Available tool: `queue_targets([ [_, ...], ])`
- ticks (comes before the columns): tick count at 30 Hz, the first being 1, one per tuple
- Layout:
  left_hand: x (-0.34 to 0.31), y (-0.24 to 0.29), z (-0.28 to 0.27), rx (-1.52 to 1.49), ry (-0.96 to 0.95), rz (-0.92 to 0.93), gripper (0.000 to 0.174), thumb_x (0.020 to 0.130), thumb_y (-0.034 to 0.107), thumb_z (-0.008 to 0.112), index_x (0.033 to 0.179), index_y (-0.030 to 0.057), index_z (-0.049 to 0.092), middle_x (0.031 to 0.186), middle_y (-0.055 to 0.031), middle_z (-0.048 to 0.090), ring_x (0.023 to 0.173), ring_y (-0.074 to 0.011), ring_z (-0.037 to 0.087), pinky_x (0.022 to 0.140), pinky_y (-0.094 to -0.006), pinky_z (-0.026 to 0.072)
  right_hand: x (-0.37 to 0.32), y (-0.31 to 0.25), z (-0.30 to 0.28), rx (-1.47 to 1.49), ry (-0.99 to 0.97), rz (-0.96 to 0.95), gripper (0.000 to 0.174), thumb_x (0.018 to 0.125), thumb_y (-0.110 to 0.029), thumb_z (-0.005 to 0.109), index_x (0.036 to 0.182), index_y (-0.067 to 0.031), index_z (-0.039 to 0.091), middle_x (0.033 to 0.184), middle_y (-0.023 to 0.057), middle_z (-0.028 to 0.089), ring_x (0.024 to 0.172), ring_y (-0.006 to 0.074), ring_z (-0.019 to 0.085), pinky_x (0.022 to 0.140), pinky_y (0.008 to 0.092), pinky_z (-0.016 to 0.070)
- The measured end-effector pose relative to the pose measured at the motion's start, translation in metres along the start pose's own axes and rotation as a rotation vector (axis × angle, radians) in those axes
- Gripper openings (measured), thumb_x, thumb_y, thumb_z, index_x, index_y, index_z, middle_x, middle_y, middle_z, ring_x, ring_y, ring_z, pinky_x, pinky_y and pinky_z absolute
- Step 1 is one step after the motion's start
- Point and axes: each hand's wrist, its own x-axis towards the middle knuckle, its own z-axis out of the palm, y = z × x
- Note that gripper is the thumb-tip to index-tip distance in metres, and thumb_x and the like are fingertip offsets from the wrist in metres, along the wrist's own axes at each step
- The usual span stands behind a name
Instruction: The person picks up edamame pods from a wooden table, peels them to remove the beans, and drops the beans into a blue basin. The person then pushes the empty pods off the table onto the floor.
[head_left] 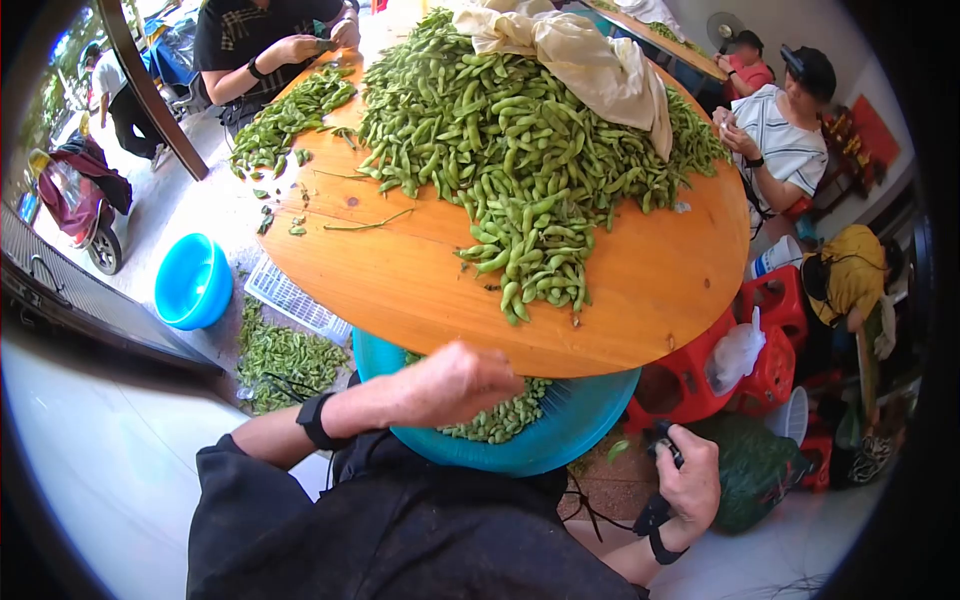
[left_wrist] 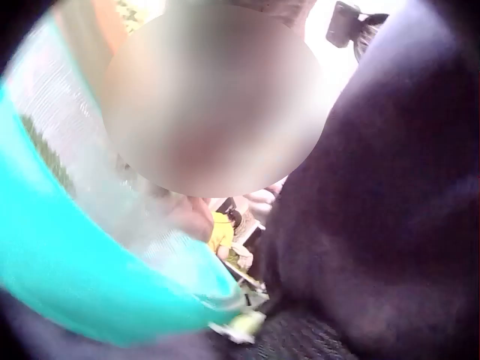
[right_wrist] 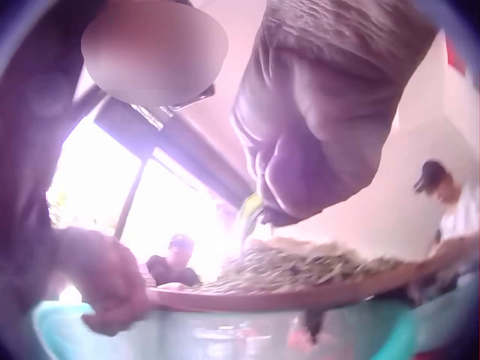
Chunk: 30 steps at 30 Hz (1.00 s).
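Note:
Blurred, with its fingers curled, my left hand [head_left: 450, 385] is over the turquoise basin [head_left: 520, 455] at the table's near edge; whether it holds anything is hidden. Shelled green beans [head_left: 500, 420] lie in the basin. At the basin's right, my right hand [head_left: 692, 480] grips a small dark object [head_left: 663, 442]. In the right wrist view a yellow-green piece [right_wrist: 251, 210] is at the fingertips of my right hand [right_wrist: 322, 127], and my left hand [right_wrist: 105, 281] is farther left. A large pile of green pods [head_left: 530, 140] covers much of the wooden table [head_left: 660, 270].
Pale cloth [head_left: 570, 55] lies on the pile. A blue basin [head_left: 193, 282], a white crate [head_left: 295, 300] and scattered pods [head_left: 285, 355] are on the floor at left. Red stools [head_left: 680, 375] and a dark green bag [head_left: 750, 470] stand at right. Several people are around the tables.

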Motion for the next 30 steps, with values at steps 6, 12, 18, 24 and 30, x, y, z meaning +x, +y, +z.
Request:
queue_targets([
  [6,0.043,-0.022,-0.02,0.497,0.372,-0.22,0.015,0.085,0.012,0.066,0.097,0.0027,0.064,0.085,-0.0141,0.063,0.08,-0.0369,0.064,0.07,-0.0448,0.0531,0.023,-0.017,0.022,0.043,0.116,-0.061,0.01,0.08,0.003,0.061,0.089,0.004,0.059,0.078,0.0211,0.059,0.07,0.0394,0.06,0.063,0.0413,0.0472],
  [12,0.05,-0.034,-0.019,0.585,0.391,-0.269,0.017,0.086,0.016,0.066,0.096,0.0025,0.063,0.084,-0.0134,0.061,0.079,-0.0372,0.063,0.069,-0.046,0.0515,0.048,-0.046,0.061,0.222,0.074,-0.205,0.011,0.082,0.002,0.063,0.094,0.0026,0.063,0.083,0.0203,0.062,0.074,0.0382,0.063,0.065,0.0394,0.0489],
  [18,0.029,-0.001,-0.009,0.256,0.597,-0.02,0.012,0.093,0.014,0.064,0.1,0.0037,0.06,0.077,-0.0036,0.055,0.067,-0.0212,0.056,0.061,-0.0321,0.0473,0.069,-0.078,0.102,0.661,0.136,-0.098,0.016,0.087,0.002,0.06,0.102,0.005,0.064,0.077,0.009,0.058,0.06,0.0149,0.057,0.056,0.0302,0.0459],
  [24,0.004,0.006,0.027,-0.748,0.374,-0.351,0.017,0.101,0.017,0.059,0.096,0.0014,0.059,0.072,0.0046,0.05,0.066,-0.0027,0.042,0.056,-0.022,0.0374,0.061,-0.094,0.105,1.216,-0.164,0.061,0.014,0.097,-0.002,0.055,0.105,0.0082,0.06,0.077,-0.0014,0.049,0.056,0.0042,0.045,0.046,0.0211,0.036],
  [30,-0.003,0.003,0.045,-0.737,0.429,-0.321,0.016,0.101,0.017,0.058,0.093,0.0028,0.058,0.068,0.0031,0.049,0.059,-0.0073,0.044,0.051,-0.0234,0.0344,0.057,-0.088,0.109,1.321,-0.207,0.125,0.013,0.096,-0.001,0.055,0.105,0.0076,0.061,0.075,-0.0004,0.047,0.054,0.0044,0.043,0.045,0.0208,0.0332],
])
